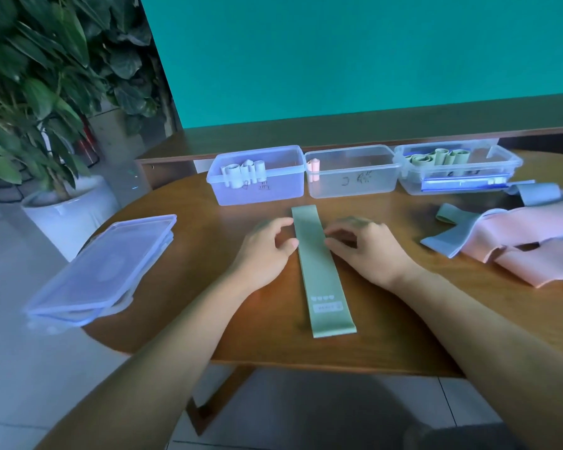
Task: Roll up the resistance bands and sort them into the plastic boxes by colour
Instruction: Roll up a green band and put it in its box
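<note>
Step in hand: I had a green band point(319, 267) laid flat on the desk point(241, 319), smoothed out and not yet rolled; I judged I was about to start its roll.
Band position: it lay at the middle of the desk, between my two hands, in front of the row of plastic boxes.
Long axis: it ran away from me toward the boxes, slightly slanted, the printed end nearest me and the plain far end just short of the middle box point(351, 180).
Left hand point(267, 251): beside the band's left edge, fingers loosely curled, thumb tip at the edge; it pinched nothing.
Right hand point(368, 248): beside the right edge, fingers bent with tips touching or nearly touching the band; I could not tell if they gripped it.
Next move: I would need to lift one short end and turn it over tightly, keeping the edges square.
Destination: the right box point(507, 165), which held green rolls.
Still waiting: loose pink bands point(533, 251) on my right.
</note>
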`<state>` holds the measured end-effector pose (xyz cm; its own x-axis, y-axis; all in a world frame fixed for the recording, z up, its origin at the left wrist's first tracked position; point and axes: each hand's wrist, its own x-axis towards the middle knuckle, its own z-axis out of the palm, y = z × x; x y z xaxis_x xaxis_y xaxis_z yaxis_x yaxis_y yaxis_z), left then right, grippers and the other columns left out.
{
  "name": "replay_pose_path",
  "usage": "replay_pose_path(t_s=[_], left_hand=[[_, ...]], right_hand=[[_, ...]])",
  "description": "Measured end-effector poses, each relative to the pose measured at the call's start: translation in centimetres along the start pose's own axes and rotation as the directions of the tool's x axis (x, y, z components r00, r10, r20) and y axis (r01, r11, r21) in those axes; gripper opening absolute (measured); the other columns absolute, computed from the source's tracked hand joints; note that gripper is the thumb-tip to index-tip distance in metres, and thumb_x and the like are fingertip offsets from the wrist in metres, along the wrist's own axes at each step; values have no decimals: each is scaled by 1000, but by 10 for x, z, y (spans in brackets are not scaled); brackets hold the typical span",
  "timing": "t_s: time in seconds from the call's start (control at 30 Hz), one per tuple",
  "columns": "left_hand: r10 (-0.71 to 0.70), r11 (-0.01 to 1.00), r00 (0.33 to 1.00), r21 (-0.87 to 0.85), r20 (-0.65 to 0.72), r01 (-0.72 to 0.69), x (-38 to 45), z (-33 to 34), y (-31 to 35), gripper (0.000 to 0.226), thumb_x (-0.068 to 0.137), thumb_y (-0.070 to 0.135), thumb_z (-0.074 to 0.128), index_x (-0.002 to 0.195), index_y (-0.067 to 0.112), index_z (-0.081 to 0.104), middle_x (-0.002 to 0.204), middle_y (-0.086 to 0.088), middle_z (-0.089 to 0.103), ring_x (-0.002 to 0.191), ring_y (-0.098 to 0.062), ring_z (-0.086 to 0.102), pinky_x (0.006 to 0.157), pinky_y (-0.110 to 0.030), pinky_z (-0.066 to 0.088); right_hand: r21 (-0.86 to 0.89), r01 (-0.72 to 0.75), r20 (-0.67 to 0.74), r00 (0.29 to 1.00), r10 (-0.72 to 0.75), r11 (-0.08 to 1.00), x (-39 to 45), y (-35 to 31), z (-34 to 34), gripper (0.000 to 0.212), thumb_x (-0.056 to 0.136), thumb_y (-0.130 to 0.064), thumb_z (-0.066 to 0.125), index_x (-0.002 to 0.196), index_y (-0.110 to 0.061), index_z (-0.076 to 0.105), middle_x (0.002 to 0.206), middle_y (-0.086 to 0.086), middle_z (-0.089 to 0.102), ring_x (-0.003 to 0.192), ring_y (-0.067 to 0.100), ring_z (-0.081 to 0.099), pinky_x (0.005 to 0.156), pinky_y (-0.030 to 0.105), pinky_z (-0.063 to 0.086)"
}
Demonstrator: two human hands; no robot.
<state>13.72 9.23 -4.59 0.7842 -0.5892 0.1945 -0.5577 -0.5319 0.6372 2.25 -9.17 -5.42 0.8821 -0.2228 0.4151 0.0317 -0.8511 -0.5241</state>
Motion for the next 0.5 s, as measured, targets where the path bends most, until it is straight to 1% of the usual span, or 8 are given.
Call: replay_pose_path(t_s=[0.07, 0.13, 0.2, 0.23, 0.3, 0.37, 0.43, 0.5], left_hand=[[39, 999, 999, -17, 8, -39, -31, -2, 4, 45, 97, 31, 62, 140, 34, 52, 138, 11, 54, 127, -9, 51, 103, -24, 39], [99, 993, 995, -62, 1, -99, -61, -2, 7, 42, 95, 30, 65, 136, 35, 57, 132, 18, 56, 123, -5, 54, 103, -22, 42], [185, 976, 983, -113, -2, -184, -84, -3, 13, 33, 95, 29, 64, 128, 34, 65, 129, 24, 61, 119, 1, 57, 103, -20, 45], [235, 964, 972, -127, 4, -233, -94, -3, 16, 28, 96, 28, 65, 123, 31, 70, 125, 23, 65, 117, 1, 59, 101, -20, 48], [322, 939, 947, -133, 18, -317, -108, -6, 20, 19, 94, 27, 67, 111, 24, 76, 111, 19, 71, 108, -1, 64, 91, -21, 53], [352, 932, 935, -108, 34, -347, -116, -8, 22, 17, 89, 33, 73, 101, 22, 79, 100, 18, 73, 100, -2, 66, 82, -22, 55], [361, 931, 931, -68, 54, -357, -120, -9, 21, 20, 85, 39, 76, 96, 23, 80, 95, 17, 73, 96, -3, 67, 79, -23, 55], [367, 930, 928, -34, 65, -365, -121, -9, 21, 24, 83, 45, 75, 92, 23, 79, 93, 17, 72, 96, -2, 66, 80, -21, 55]], right_hand=[[51, 20, -6, 1000, -20, 999, -25, -10, -7, 14, 96, -26, 67, 106, -23, 76, 108, -14, 72, 98, 3, 65, 95, 26, 52], [101, 38, 2, 999, -38, 994, -49, -20, -13, 14, 96, -30, 68, 106, -27, 76, 107, -20, 72, 100, -3, 65, 95, 20, 49], [121, 72, 41, 996, -77, 990, -66, -28, -16, 17, 94, -34, 69, 109, -28, 75, 109, -21, 71, 103, -6, 64, 94, 13, 45], [131, 86, 66, 993, -95, 988, -72, -31, -19, 19, 93, -36, 70, 110, -29, 75, 109, -21, 71, 104, -6, 63, 94, 11, 44], [186, 98, 107, 987, -119, 978, -81, -35, -25, 22, 90, -41, 71, 109, -29, 75, 107, -20, 71, 104, -3, 65, 92, 12, 45], [252, 86, 158, 979, -128, 964, -88, -36, -33, 22, 86, -42, 74, 104, -29, 75, 103, -19, 72, 102, 3, 68, 89, 17, 50], [285, 80, 217, 965, -145, 955, -93, -34, -38, 20, 84, -40, 78, 99, -28, 76, 102, -16, 72, 101, 8, 68, 88, 22, 52], [297, 98, 259, 949, -179, 950, -94, -32, -40, 16, 83, -35, 80, 95, -25, 76, 100, -13, 72, 100, 11, 69, 87, 24, 53]])
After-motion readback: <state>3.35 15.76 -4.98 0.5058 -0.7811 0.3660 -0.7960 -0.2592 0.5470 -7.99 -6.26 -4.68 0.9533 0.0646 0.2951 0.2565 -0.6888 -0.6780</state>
